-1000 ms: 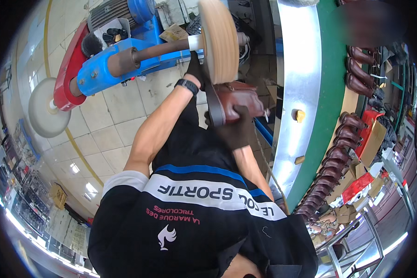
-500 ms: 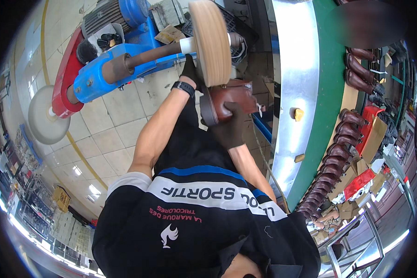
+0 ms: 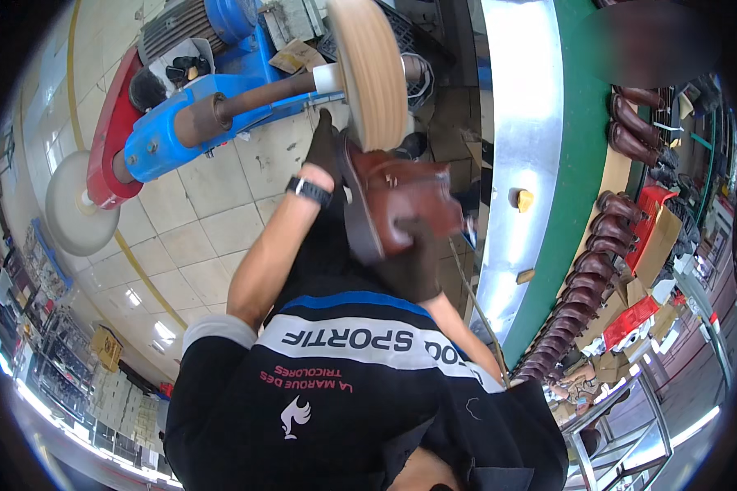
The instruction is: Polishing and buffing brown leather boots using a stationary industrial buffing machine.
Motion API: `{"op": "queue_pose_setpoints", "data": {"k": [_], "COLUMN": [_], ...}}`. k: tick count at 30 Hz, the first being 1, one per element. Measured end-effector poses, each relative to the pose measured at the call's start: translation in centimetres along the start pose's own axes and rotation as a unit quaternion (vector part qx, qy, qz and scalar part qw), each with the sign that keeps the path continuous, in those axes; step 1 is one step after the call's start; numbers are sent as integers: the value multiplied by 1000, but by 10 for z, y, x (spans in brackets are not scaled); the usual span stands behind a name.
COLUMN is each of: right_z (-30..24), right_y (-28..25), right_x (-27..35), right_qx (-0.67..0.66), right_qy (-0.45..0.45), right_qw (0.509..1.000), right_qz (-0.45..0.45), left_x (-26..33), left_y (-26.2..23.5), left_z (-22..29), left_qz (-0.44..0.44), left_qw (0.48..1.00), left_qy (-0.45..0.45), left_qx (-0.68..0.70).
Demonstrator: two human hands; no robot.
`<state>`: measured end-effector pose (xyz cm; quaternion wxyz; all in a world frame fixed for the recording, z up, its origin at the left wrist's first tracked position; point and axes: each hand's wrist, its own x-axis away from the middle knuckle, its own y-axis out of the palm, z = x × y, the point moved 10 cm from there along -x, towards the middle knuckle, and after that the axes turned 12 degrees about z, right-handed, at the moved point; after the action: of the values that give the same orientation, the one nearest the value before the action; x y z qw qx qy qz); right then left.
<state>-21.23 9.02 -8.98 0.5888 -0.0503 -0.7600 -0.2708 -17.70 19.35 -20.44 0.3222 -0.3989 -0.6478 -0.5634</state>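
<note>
A brown leather boot [image 3: 405,204] with a dark sole is held just below a broad tan buffing wheel [image 3: 373,78], its upper at or very near the wheel's lower rim. My right hand [image 3: 422,266], in a dark glove, is closed round the boot's near end and blurred by motion. On the sole side my left hand [image 3: 324,146], also gloved, grips the boot, its thumb side pointing up; the other fingers are hidden behind the boot. The wheel's streaked surface suggests it is spinning on a rusty shaft [image 3: 270,94].
The blue machine housing [image 3: 160,143] and red guard [image 3: 110,139] stand at left, with a second pale wheel [image 3: 82,204]. To the right runs a metal-topped bench edge [image 3: 516,164] beside a green strip [image 3: 577,123]. Several brown boots [image 3: 577,295] line up beyond it.
Both hands have drawn the boot toward me, slightly away from the wheel. The boot has turned, showing more of its upper.
</note>
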Motion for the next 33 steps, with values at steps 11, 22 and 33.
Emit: {"op": "queue_pose_setpoints", "data": {"k": [11, 22, 33], "right_z": [-38, -39, -20], "right_y": [-23, 76, 110], "right_x": [49, 48, 71], "right_qx": [572, 800, 875], "right_qy": [-260, -316, -393], "right_qw": [777, 498, 260], "right_qz": [-36, -109, -113], "left_x": [-9, -35, 8], "left_y": [-32, -49, -31], "left_z": [-41, -4, -61], "left_qz": [-71, -32, -298], "left_qw": [997, 986, 943], "left_qy": [11, 106, -133], "left_qx": [12, -125, 61]}}
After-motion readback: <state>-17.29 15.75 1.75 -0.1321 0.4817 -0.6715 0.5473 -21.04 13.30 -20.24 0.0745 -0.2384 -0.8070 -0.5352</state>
